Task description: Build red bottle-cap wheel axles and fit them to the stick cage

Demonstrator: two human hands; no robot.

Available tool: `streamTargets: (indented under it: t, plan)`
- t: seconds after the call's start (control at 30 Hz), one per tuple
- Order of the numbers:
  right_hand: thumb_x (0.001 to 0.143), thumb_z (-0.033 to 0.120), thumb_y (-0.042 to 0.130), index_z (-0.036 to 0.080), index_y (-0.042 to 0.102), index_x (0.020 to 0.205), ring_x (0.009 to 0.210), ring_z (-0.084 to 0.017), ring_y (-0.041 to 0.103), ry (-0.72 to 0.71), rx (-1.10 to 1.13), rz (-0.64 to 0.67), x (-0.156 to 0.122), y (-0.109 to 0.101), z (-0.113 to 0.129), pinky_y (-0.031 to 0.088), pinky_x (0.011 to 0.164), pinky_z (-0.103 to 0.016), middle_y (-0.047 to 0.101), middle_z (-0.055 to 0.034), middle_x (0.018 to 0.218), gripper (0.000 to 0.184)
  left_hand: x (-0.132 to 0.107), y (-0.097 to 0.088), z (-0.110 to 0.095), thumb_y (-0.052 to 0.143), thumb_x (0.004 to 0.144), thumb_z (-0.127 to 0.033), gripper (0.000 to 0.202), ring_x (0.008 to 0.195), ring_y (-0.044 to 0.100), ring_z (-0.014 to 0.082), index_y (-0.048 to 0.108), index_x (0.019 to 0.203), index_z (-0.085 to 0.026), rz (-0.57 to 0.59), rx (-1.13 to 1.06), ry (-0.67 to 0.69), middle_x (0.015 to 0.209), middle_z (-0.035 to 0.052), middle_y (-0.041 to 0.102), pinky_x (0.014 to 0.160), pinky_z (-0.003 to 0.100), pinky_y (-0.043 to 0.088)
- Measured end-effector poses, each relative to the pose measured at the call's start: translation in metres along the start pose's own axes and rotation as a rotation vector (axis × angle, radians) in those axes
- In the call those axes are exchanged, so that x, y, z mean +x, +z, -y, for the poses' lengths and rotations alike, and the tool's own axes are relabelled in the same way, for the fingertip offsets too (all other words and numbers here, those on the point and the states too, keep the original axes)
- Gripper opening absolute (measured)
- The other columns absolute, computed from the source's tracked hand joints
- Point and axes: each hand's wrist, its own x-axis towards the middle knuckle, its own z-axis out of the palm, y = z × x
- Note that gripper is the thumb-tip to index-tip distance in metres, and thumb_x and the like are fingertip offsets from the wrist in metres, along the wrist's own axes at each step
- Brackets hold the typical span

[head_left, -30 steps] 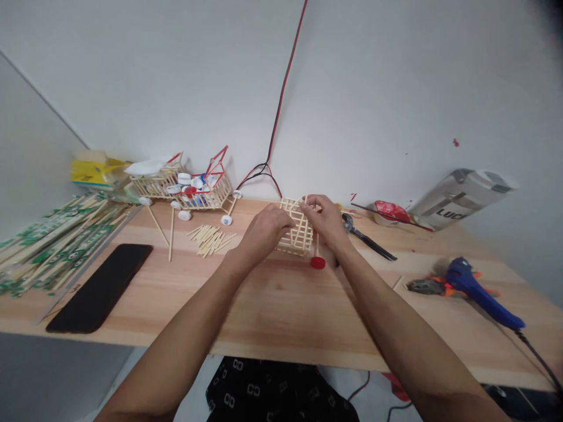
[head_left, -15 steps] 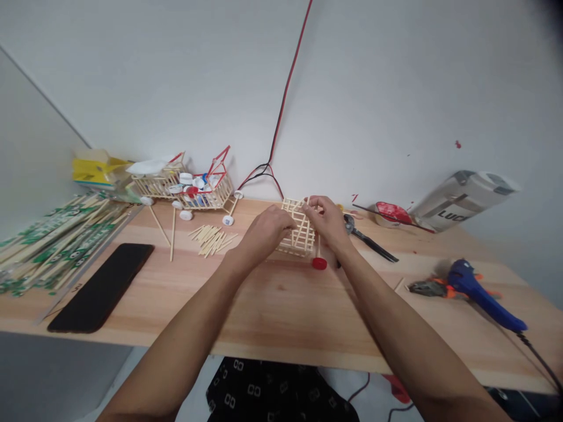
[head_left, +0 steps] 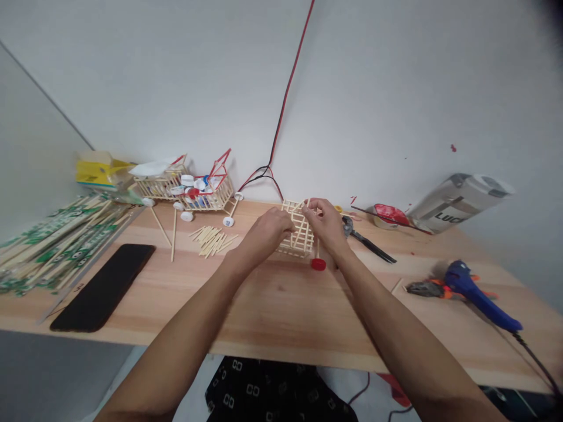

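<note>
Between my hands, near the middle of the table, is a small cart frame built from pale wooden sticks in a grid. My left hand is closed on its left side, fingers bent at the upper edge. On the upper right, my right hand pinches the frame with thumb and fingers. A red bottle cap sits at the end of a stick below my right hand. Left of the frame lies a pile of short cut sticks.
Two finished stick carts stand at the back left, one filled with caps. Wrapped chopsticks and a phone lie left. To the right are pliers, a blue glue gun, a red-stained dish and a bag.
Almost nothing differs. The view has shifted slightly, and both hands keep their hold on the stick frame with barely any finger movement.
</note>
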Motion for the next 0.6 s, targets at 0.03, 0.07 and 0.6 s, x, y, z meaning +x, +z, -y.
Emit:
streamTargets:
  t: [0.03, 0.07, 0.6]
  plan:
    - [0.083, 0.033, 0.055, 0.022, 0.057, 0.076, 0.094, -0.022, 0.059, 0.000, -0.001, 0.000, 0.000, 0.000, 0.000, 0.044, 0.083, -0.038, 0.067, -0.0081, 0.099, 0.014, 0.000, 0.000, 0.000, 0.061, 0.081, -0.007, 0.011, 0.080, 0.057, 0.0169, 0.069, 0.081, -0.014, 0.003, -0.002, 0.010, 0.080, 0.0040, 0.068, 0.077, 0.031, 0.045]
    - [0.083, 0.033, 0.055, 0.022, 0.057, 0.076, 0.094, -0.022, 0.059, -0.001, -0.003, 0.000, 0.000, 0.000, 0.001, 0.044, 0.083, -0.038, 0.067, -0.0082, 0.099, 0.014, -0.001, 0.000, 0.000, 0.061, 0.081, -0.008, 0.011, 0.080, 0.058, 0.0170, 0.069, 0.082, -0.014, 0.006, -0.002, 0.018, 0.081, 0.0041, 0.069, 0.078, 0.031, 0.045]
    - [0.083, 0.032, 0.054, 0.021, 0.057, 0.077, 0.095, -0.023, 0.059, -0.027, -0.011, -0.009, -0.001, -0.001, 0.001, 0.043, 0.085, -0.038, 0.067, -0.0085, 0.099, 0.013, -0.014, 0.009, 0.004, 0.058, 0.088, -0.023, 0.015, 0.084, 0.053, 0.0166, 0.071, 0.089, -0.017, -0.138, 0.006, 0.136, 0.084, 0.0055, 0.069, 0.074, 0.029, 0.046]
